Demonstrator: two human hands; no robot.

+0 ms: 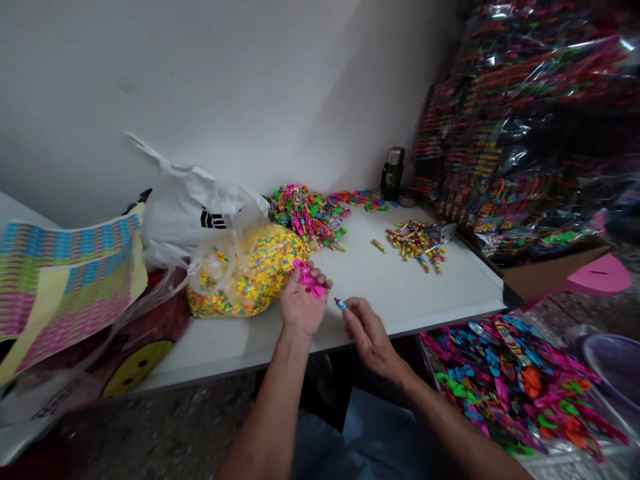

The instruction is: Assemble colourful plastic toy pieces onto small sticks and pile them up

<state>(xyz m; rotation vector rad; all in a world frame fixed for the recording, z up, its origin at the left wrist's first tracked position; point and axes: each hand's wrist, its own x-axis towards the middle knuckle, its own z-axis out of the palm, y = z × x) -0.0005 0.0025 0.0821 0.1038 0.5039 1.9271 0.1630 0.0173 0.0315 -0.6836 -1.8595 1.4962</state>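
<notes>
Apparently left hand [301,308] clasps pink piece [310,280]; right hand [369,333] pinches tiny blue item [341,304].

You're facing a plain white wall [200,80] that fills the upper left and middle of the frame, with a pale band of light slanting down it from the top middle. A white surface [415,290] runs along the foot of that wall, with a thin dark front edge crossing the lower middle of the frame. At the back of the surface, a dark bottle [393,173] stands near the wall. Glossy plastic-wrapped bundles [525,133] crowd the upper right. Below, you have a speckled stone floor [150,427] at the lower left, and it shows again at the right, beside a purple tub [613,367]. The light is soft and even.
</notes>
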